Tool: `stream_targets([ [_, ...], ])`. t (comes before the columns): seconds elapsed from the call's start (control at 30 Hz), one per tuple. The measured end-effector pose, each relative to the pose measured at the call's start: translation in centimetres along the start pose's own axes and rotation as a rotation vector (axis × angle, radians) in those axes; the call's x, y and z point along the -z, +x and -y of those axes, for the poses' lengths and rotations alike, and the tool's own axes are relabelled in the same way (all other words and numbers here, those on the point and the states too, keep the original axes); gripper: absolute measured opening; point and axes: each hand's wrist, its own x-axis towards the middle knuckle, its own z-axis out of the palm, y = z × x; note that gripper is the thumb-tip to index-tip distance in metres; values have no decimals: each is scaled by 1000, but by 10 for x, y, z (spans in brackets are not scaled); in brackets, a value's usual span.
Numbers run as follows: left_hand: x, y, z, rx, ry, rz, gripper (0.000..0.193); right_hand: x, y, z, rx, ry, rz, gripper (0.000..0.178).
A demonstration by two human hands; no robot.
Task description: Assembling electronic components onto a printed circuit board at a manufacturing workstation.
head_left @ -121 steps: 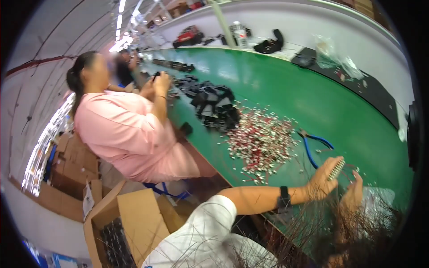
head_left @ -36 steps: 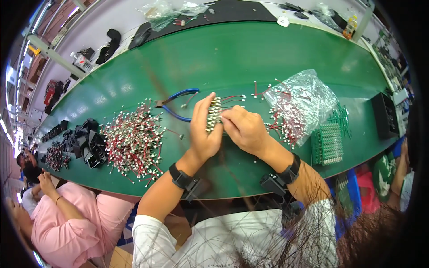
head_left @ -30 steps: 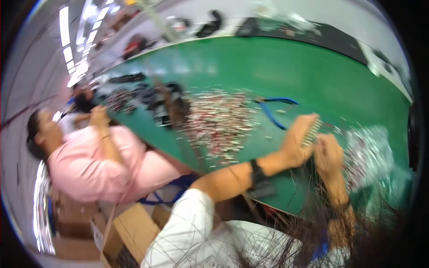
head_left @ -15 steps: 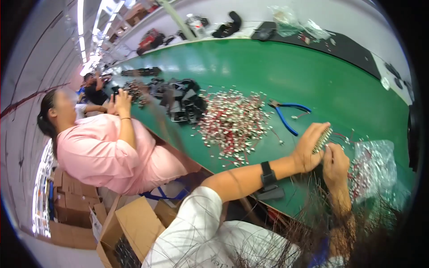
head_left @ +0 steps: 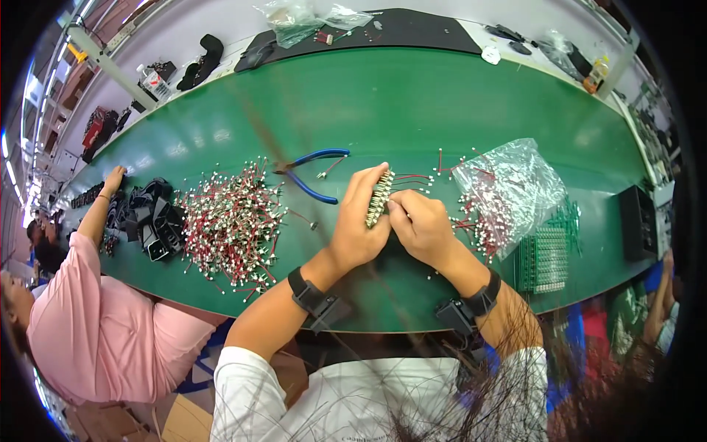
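Note:
My left hand (head_left: 355,221) is wrapped round a narrow panel (head_left: 379,197) lined with rows of small pale connectors, likely a circuit board panel. A few thin red and black wires (head_left: 414,180) stick out from its right side. Close against the panel's lower right edge, my right hand (head_left: 423,227) is closed, its thumb and finger pinched together; what lies between them is hidden. Left of my hands lies a big heap of short red and black wires with white connectors (head_left: 232,225). Blue-handled pliers (head_left: 317,177) rest open beyond my left hand.
To the right, a clear plastic bag (head_left: 515,188) lies over more connector wires (head_left: 486,221). A stack of green circuit board panels (head_left: 545,259) sits beside it, near a black bin (head_left: 637,221). At far left a person in pink (head_left: 96,324) reaches toward black parts (head_left: 158,221).
The view has swung right, bringing the green panels and black bin into sight. My hands stay together at the panel. The person in pink now stretches an arm out over the table.

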Motion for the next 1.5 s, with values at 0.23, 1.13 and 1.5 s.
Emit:
stream_targets([
  [0.23, 3, 1, 1, -51, 28, 14, 66, -1, 2, 0, 45, -30, -3, 4],
  [1.13, -16, -4, 15, -145, 66, -28, 70, 6, -4, -4, -10, -107, 85, 6],
  [1.5, -1, -9, 10, -92, 123, 5, 71, 1, -1, -8, -5, -123, 118, 5],
])
